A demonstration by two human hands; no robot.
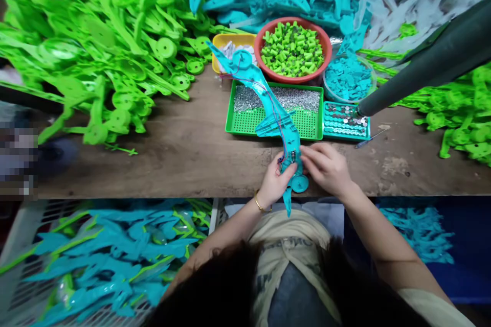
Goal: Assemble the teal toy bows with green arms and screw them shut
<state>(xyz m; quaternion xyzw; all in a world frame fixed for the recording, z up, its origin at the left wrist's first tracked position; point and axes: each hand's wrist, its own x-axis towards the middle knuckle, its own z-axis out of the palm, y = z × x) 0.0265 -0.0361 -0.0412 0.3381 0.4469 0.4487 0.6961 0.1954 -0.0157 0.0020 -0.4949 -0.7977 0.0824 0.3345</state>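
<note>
A long curved turquoise plastic shell (276,112) lies aslant over the front of the bench, its inner side up. Thin red and blue wires run along it to a small dark part near its lower end. My left hand (276,179) grips that lower end, thumb on top by the dark part. My right hand (326,166) is at the shell's right edge, thumb and fingers drawn together against it; whether a small piece is between the fingertips I cannot make out. Beneath the shell's middle sits a green perforated tray (245,125) with many small screws.
Behind the tray stand a red bowl (328,56) of green pegs, a yellow tray (222,41) and a tub (374,87) of turquoise pieces. A teal tray (345,135) holds round metal parts. A dark pole (418,69) slants in from the right. Green parts (115,36) heap at left.
</note>
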